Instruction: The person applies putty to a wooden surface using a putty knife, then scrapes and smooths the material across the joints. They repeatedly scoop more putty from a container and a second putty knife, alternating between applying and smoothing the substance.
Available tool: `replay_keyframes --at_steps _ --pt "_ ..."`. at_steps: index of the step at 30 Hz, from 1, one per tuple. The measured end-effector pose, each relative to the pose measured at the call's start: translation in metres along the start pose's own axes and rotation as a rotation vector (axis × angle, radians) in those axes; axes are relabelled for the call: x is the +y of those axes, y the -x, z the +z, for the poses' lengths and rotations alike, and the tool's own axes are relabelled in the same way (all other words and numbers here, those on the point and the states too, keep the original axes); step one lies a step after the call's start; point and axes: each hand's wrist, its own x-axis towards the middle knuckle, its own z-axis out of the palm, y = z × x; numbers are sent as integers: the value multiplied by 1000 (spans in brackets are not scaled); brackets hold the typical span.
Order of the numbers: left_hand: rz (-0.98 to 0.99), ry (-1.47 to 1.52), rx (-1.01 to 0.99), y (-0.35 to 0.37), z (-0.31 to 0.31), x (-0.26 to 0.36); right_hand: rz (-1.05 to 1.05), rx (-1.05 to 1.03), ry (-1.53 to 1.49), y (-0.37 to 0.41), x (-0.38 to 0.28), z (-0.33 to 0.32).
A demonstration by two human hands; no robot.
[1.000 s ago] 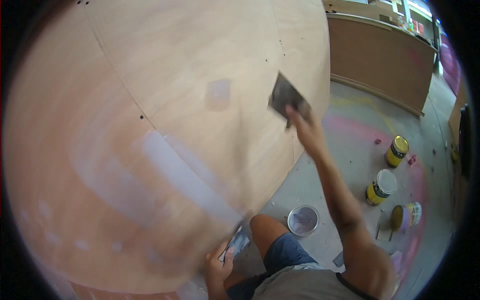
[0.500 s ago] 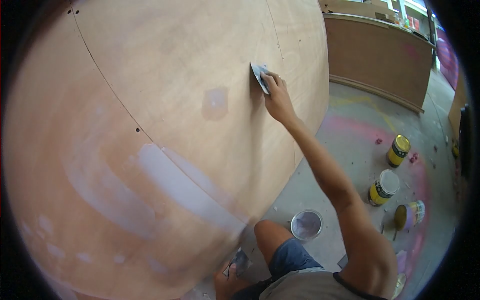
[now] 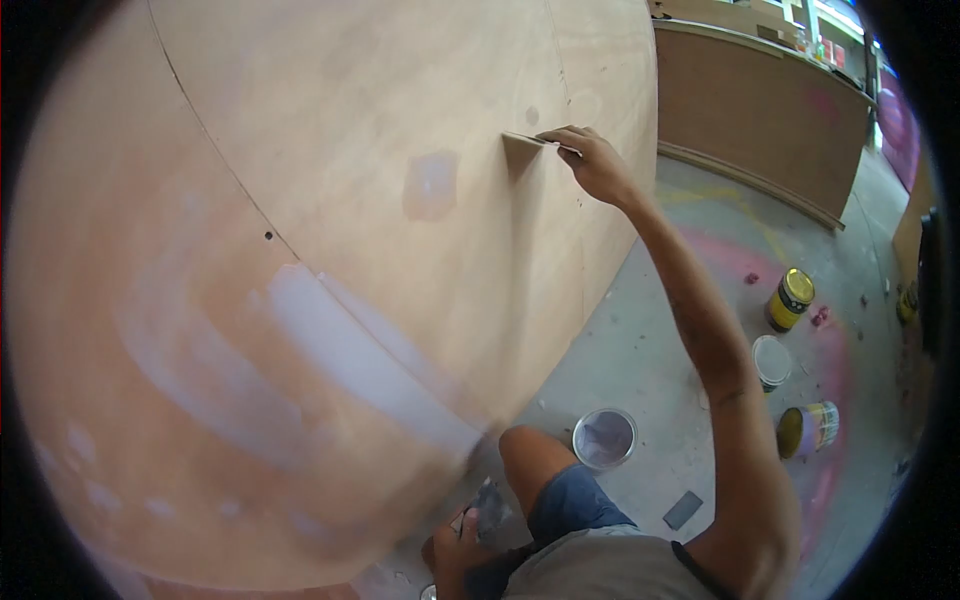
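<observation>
My right hand (image 3: 602, 170) is closed on a putty knife (image 3: 523, 139), seen nearly edge-on against the curved wooden surface (image 3: 370, 110). Just above the blade is a small round grey spot (image 3: 532, 115). A pale filler patch (image 3: 430, 186) lies to the left of it, and a broad light-purple filler band (image 3: 365, 360) runs along a seam lower down. By my knee, my left hand (image 3: 458, 548) grips a second flat scraper (image 3: 490, 507) smeared with filler. Part of that hand and the scraper's handle are hard to make out.
An open can of purple-grey filler (image 3: 605, 439) stands on the floor beside my knee. Farther right are a yellow-and-black can (image 3: 791, 300), a white-lidded can (image 3: 772, 362) and a can on its side (image 3: 808, 430). A dark rectangular pad (image 3: 683, 510) lies nearby. A wooden counter (image 3: 760, 120) stands behind.
My right hand has moved slightly right, and the putty knife has turned from a broad face to edge-on. A grey spot now shows above it. The view has shifted a little.
</observation>
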Motion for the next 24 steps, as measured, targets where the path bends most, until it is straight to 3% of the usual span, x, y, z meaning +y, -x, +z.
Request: replay_keyframes --at_steps 3,6,8,10,12,15,17,18,20,23,24 --pt "63 24 -81 -2 2 -3 27 -34 -14 17 -47 -4" --pt "-89 84 -54 1 4 24 -79 12 -173 38 -117 8" --pt "-17 77 -67 5 -1 38 -117 8 -145 44 -150 18" --pt "-13 15 -71 4 4 7 -120 63 -109 43 -166 37" --pt "-4 -40 -84 3 8 -11 -134 132 -7 39 -170 61" --pt "162 58 -26 13 7 -2 -170 166 135 43 -167 108" --pt "57 -220 25 22 -1 21 -187 180 129 50 -168 118" --pt "55 -217 23 19 2 11 -160 114 114 54 -167 117" --pt "-286 277 -71 24 13 -18 -122 -7 89 65 -166 100" --pt "-159 34 -61 22 7 12 -72 -109 -122 64 -163 52" --pt "-162 36 -61 22 11 6 6 -49 -150 60 -163 47"
